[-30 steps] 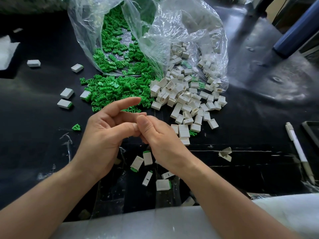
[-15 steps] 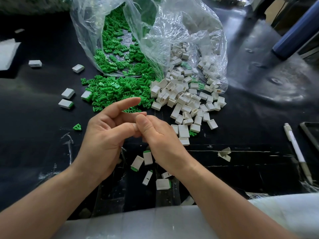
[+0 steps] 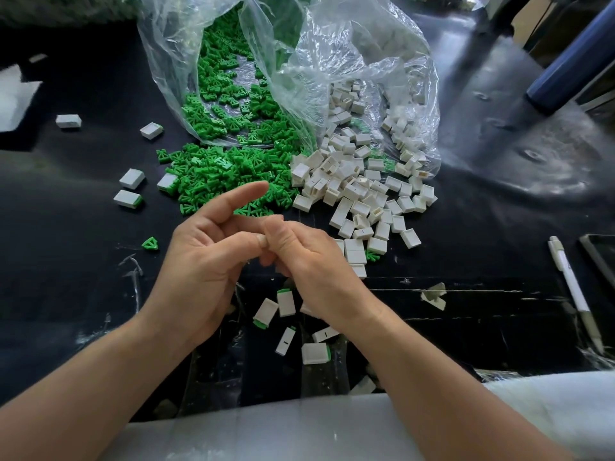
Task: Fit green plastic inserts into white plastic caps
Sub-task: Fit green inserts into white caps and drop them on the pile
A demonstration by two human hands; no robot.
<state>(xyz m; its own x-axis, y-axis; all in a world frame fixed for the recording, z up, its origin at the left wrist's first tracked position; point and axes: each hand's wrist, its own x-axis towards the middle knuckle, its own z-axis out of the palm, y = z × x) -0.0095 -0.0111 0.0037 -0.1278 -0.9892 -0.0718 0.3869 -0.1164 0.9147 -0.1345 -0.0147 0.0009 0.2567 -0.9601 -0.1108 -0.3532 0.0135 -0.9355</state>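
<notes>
My left hand [image 3: 203, 264] and my right hand [image 3: 309, 261] meet above the black table [image 3: 66, 261], fingertips pinched together around a small pale piece, seemingly a white cap [image 3: 263, 242], almost wholly hidden. The left index finger sticks out straight. Beyond the hands lie a heap of green inserts [image 3: 226, 174] and a heap of white caps [image 3: 352, 191], both spilling from clear plastic bags [image 3: 349, 61]. Under my wrists lie several fitted caps [image 3: 314, 353] with green showing at one end.
More fitted caps [image 3: 128, 198] lie at the left, and one loose green insert [image 3: 149, 243] sits near my left hand. A white pen [image 3: 570, 284] and a dark flat device [image 3: 599, 257] lie at the right. A blue cylinder [image 3: 572, 61] leans at the far right.
Both hands stay pressed together in the same spot; the fingers have shifted only slightly around the hidden piece.
</notes>
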